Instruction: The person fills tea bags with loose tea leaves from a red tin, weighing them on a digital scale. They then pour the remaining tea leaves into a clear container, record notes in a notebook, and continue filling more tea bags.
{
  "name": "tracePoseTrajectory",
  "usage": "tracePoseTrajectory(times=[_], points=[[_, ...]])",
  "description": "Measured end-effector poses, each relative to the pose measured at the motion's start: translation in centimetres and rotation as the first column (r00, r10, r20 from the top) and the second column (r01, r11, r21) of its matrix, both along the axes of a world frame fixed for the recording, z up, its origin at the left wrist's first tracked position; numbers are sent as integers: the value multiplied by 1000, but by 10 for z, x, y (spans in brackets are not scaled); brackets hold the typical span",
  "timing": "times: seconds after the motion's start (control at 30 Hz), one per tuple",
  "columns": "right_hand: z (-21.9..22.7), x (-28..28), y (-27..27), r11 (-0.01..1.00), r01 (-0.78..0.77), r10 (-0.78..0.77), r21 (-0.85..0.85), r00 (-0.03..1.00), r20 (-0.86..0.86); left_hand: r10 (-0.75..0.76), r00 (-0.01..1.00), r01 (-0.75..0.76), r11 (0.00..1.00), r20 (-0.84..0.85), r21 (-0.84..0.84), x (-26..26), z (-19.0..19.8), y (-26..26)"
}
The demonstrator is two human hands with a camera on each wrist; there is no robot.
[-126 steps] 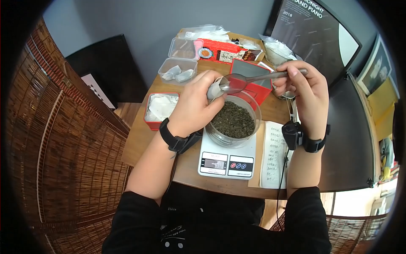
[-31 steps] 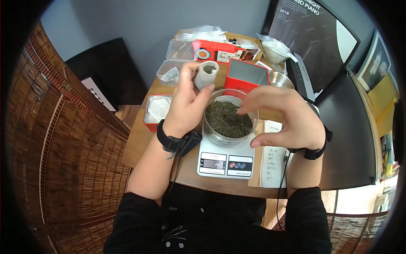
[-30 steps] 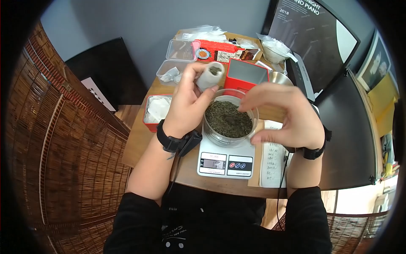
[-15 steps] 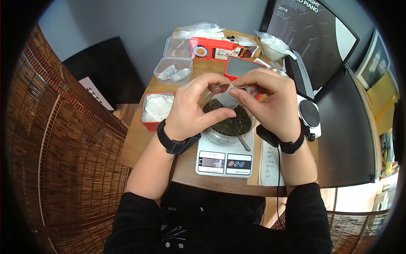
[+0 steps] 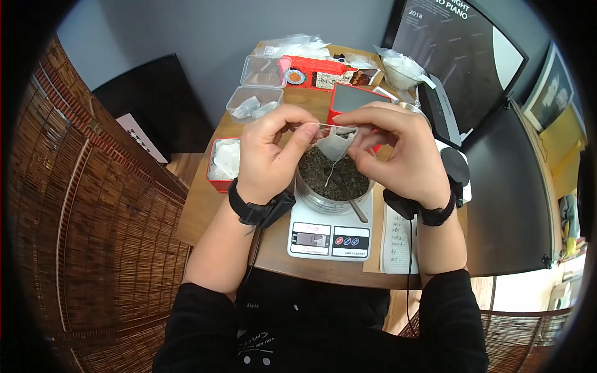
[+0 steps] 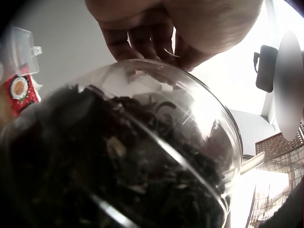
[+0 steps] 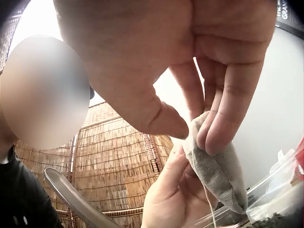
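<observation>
A small white tea bag [image 5: 336, 146] with a drawstring hangs over a clear round tub [image 5: 323, 204] of dark, loose tea leaves. My right hand [image 5: 401, 149] pinches the bag at its upper right edge, thumb against fingers. To the left, my left hand [image 5: 273, 143] pinches the string between thumb and forefinger, and the string runs taut to the bag's top. A loose string end dangles below the bag. In the right wrist view the fingers press on the tea bag [image 7: 216, 173]. A spoon [image 5: 354, 208] stands in the leaves, its handle leaning over the rim.
The tub stands on a white kitchen scale [image 5: 329, 252], beside a handwritten notebook [image 5: 398, 248]. Left is a red tin [image 5: 217, 185] of white bags; behind are a clear box [image 5: 233, 99] holding filled bags and an open red tin [image 5: 360, 93]. A cable [image 5: 410, 280] crosses the front edge.
The spoon has gone from my right hand into the tub. My right hand has moved over to the bag, and my left hand has shifted from the bag to its string, drawing it leftward.
</observation>
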State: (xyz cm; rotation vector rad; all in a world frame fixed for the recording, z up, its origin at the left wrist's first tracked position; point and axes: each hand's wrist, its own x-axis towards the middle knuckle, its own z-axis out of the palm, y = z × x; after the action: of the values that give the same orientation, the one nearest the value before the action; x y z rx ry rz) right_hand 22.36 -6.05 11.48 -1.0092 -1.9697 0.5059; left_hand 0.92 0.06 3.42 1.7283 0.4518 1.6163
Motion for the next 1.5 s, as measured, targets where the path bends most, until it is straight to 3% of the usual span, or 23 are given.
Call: tracePoseTrajectory(times=[0.03, 0.1, 0.2, 0.3, 0.5, 0.53, 0.6, 0.73, 0.9, 1.03, 1.1, 1.3, 1.4, 1.5], points=[[0, 0, 1, 1000, -1, 1, 2, 1000, 2, 1, 1000, -1, 1000, 2, 2, 0, 1, 0], [-1, 0, 1, 993, 24, -34, 118, 996, 86, -140, 990, 141, 989, 24, -49, -1, 1, -2], [-6, -6, -1, 991, 79, -88, 105, 992, 87, -200, 980, 201, 980, 14, -9, -1, 0, -1], [-8, -8, 3, 970, 91, -127, 226, 980, 152, -205, 979, 205, 978, -2, -29, -1, 4, -5], [-7, -1, 6, 960, 149, -207, 237, 948, 242, -268, 962, 271, 962, 54, -47, 2, 2, -2], [-7, -1, 7, 960, 149, -207, 236, 948, 241, -268, 962, 271, 961, 53, -48, 1, 1, -1], [-8, 0, 10, 974, 106, -124, 199, 989, 76, -281, 959, 282, 959, 40, -27, 0, 0, 0], [-10, 5, 12, 993, 45, -52, 107, 997, 55, -308, 949, 311, 949, 62, -46, 1, 3, -3], [-8, 1, 6, 985, 172, -172, 3, 982, 80, -435, 900, 435, 897, 20, -84, -2, 2, 1], [-3, -2, 3, 979, 184, -190, 85, 979, 79, -499, 864, 504, 852, 68, -145, -3, 4, 1], [-1, -3, 0, 973, 145, -165, 182, 981, 100, -582, 796, 605, 777, 166, -174, -5, 6, 1], [3, -4, -5, 969, 126, -154, 214, 981, 115, -537, 842, 539, 834, 53, -115, -4, 3, 5], [-1, -4, -4, 961, 122, -140, 249, 989, 56, -527, 849, 526, 833, 39, -172, -6, 5, 4], [-3, -9, -3, 953, 116, -132, 279, 990, 42, -456, 884, 466, 876, 102, -126, 0, 4, -2]])
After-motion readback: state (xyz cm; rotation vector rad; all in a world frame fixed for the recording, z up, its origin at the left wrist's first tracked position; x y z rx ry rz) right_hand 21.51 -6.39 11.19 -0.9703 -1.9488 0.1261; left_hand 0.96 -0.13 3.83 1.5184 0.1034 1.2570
